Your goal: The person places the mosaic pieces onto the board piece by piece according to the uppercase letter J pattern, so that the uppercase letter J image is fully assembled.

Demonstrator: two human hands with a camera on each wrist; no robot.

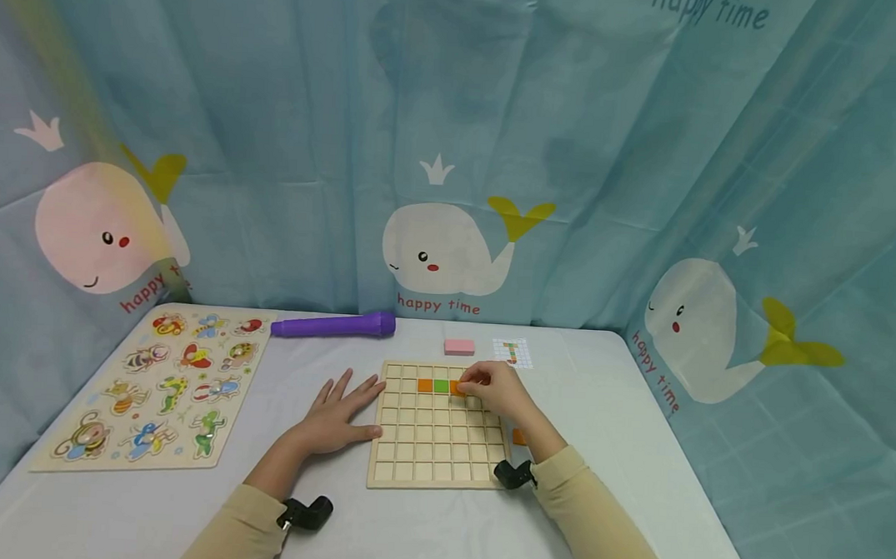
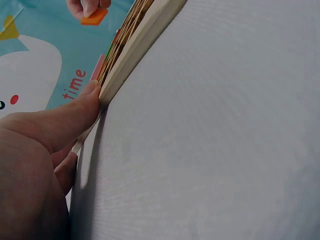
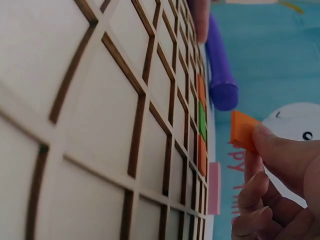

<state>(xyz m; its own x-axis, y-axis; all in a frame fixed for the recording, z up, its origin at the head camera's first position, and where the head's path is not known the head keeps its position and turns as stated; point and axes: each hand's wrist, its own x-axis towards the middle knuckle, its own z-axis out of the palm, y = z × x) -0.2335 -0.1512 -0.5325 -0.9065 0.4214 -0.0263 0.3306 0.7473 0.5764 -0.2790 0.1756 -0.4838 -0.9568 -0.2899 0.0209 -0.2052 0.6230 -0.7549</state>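
Observation:
A wooden grid board (image 1: 440, 454) lies on the white table. In one of its upper rows sit an orange tile (image 1: 425, 385), a green tile (image 1: 441, 386) and, in the right wrist view, a second orange tile (image 3: 202, 156). Between thumb and fingers my right hand (image 1: 497, 390) pinches another orange square tile (image 3: 244, 131), held above the board's surface and tilted. Fingers spread, my left hand (image 1: 332, 420) rests at the board's left side, the thumb (image 2: 90, 102) touching its edge.
Behind the board lie a pink block (image 1: 459, 347) and a small printed pattern card (image 1: 512, 352). An orange piece (image 1: 519, 437) is partly hidden by my right forearm. A purple stick (image 1: 333, 325) and an insect puzzle board (image 1: 158, 392) occupy the left. A whale-print curtain (image 1: 311, 140) hangs behind.

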